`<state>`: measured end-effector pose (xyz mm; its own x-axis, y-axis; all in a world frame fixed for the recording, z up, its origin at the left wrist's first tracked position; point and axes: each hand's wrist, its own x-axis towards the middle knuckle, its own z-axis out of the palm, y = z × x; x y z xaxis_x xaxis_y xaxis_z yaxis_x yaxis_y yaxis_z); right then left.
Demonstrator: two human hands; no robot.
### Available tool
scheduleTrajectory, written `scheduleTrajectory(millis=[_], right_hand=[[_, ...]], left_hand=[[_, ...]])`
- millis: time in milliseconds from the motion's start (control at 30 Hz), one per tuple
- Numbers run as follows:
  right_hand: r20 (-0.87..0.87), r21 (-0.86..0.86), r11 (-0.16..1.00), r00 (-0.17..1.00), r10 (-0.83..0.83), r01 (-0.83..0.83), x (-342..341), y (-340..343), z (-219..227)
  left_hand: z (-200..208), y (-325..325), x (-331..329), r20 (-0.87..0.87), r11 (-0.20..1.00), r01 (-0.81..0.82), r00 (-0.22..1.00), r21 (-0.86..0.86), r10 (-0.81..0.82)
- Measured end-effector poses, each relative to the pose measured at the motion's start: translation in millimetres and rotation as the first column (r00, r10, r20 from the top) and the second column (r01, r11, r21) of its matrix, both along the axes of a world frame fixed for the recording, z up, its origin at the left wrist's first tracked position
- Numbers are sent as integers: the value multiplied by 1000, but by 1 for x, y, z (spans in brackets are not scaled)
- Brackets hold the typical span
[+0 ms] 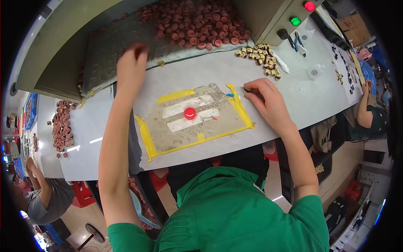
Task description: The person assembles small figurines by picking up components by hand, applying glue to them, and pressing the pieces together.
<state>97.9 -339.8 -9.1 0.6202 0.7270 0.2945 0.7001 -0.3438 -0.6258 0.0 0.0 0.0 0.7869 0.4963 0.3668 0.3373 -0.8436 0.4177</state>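
A red round cap-like piece (189,113), marked with a pale curve, sits between two white strips (187,106) on a grey work patch bordered by yellow tape (241,110). Beyond it to the left, my left hand (133,59) is over a dark grey mat (105,56); motion smears its curled fingers, so I cannot see whether they hold anything. My right hand (268,103) is right of the tape, thumb and fingers bent around a small dark piece (247,90) at the fingertips. Its exact kind is too small to make out.
Many reddish round pieces (201,25) are heaped under the machine housing (264,19); more (63,126) lie at left. Small gold-and-dark pieces (262,56) are clustered behind my right hand. Blue-handled pliers (299,43) lie farther right. Other people sit at both sides.
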Motion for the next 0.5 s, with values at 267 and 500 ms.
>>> scheduleTrajectory(millis=[267, 500], right_hand=[[-43, -40, 999, 999, -14, 12, 0, 3, 5], [-175, -187, 979, 978, -110, 77, -1, 4, 23]], left_hand=[[24, -100, -96, 338, -29, 345, 931, -938, 136], [-3, -140, -121, 455, -231, 496, 866, -837, 208]])
